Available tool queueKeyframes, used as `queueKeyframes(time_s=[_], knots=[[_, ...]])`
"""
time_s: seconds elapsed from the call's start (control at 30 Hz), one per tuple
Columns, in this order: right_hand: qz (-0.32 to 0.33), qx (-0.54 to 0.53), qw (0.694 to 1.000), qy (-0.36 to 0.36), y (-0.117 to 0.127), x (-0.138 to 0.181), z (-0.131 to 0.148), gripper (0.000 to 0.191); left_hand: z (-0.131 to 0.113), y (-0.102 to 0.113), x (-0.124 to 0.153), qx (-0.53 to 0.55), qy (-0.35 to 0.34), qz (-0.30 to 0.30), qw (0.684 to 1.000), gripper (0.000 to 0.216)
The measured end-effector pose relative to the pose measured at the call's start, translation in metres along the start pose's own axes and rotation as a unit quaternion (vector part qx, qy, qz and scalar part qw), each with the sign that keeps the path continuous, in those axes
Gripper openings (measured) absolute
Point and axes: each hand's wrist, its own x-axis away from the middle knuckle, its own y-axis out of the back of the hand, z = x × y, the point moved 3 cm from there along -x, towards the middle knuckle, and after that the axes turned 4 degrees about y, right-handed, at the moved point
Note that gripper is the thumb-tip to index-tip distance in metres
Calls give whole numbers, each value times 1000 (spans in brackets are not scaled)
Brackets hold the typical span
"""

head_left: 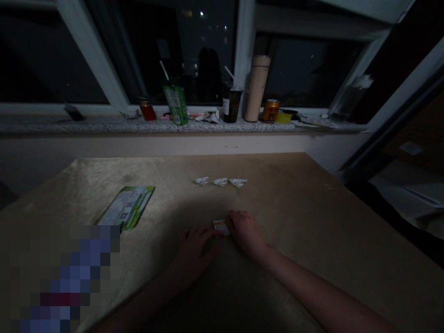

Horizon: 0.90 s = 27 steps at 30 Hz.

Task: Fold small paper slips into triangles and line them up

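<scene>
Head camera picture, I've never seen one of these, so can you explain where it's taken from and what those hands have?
There is no machine: these are a person's bare hands, seen from a camera worn on their head, looking forward and down. The right hand curls over the right edge of a small packet; it is too dark to tell whether it grips it. The left hand, loosely open, reaches to the packet's near edge. Farther back on the table, three small triangles lie in a row, with a green bag to the left. Behind, cups stand on a windowsill.
</scene>
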Motion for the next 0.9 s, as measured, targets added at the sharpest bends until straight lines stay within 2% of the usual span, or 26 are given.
queueKeyframes(time_s=[0.1, 0.17, 0.27, 0.37, 0.43, 0.67, 0.9], knots=[[5, -3, 1000, -6, 2, 0, 1, 13, -4, 0, 3, -14, -10, -4, 1000, 24], [7, -7, 1000, -8, 2, 0, 1, 13, -9, 0, 8, -29, -23, -28, 999, 27], [8, -10, 1000, -11, 3, 0, 0, 12, -18, -4, 17, -57, -60, -58, 995, 43], [11, -14, 1000, -10, 2, 0, -1, 11, -27, -13, 27, -97, -123, -33, 987, 62], [7, -16, 1000, -11, 3, 0, -1, 10, -29, -19, 30, -119, -135, -14, 984, 70], [-4, -31, 1000, 0, 2, 0, -3, 11, -25, -24, 29, -132, -120, -16, 984, 78], [-9, -42, 999, 2, -2, -2, -5, 12, -20, -20, 24, -149, -111, -12, 982, 75]])
